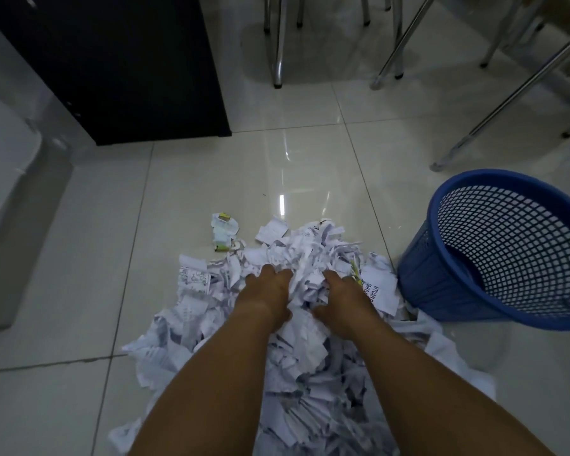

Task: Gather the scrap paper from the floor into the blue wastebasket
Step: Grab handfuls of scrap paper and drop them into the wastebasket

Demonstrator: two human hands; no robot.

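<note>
Together, left hand (265, 291), right hand (344, 294) clutching paper (305, 343)

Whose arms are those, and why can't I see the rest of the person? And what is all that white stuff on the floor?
There is no robot here, just a person. The camera sits on the person's head and looks down, so you see only their two bare arms, as if they were your own. This is the only picture.

The white stuff is scrap paper, torn bits heaped on the shiny tiled floor. The left hand and the right hand both dig into the heap, fingers curled round a clump of paper between them.

To the right, at the edge of the heap, is the blue wastebasket. No paper shows inside it yet. Farther off are a black cabinet and metal chair legs.
</note>
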